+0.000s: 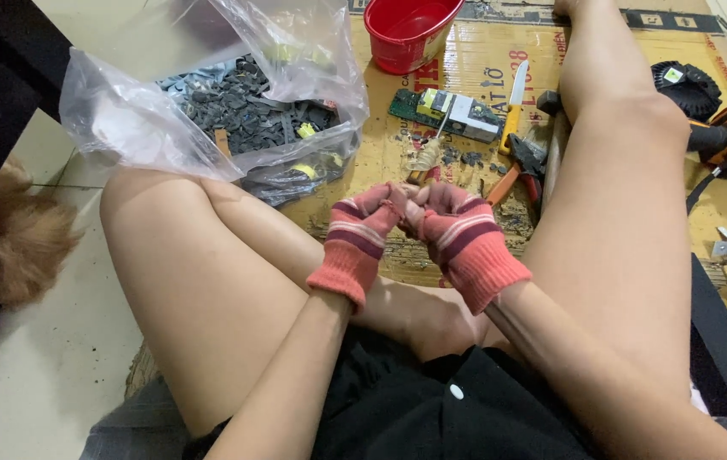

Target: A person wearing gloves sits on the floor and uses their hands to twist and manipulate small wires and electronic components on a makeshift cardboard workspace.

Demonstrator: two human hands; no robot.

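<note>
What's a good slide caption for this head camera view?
Seated on cardboard, gloved left hand and right hand meet over a small part beside pliers and a scrap bag.

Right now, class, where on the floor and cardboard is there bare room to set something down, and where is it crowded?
Bare tile floor lies left of the left knee, below the plastic bag. A strip of cardboard is open between the red bowl and the circuit board. It is crowded around the knife and pliers, just beyond the left hand and right hand.
</note>
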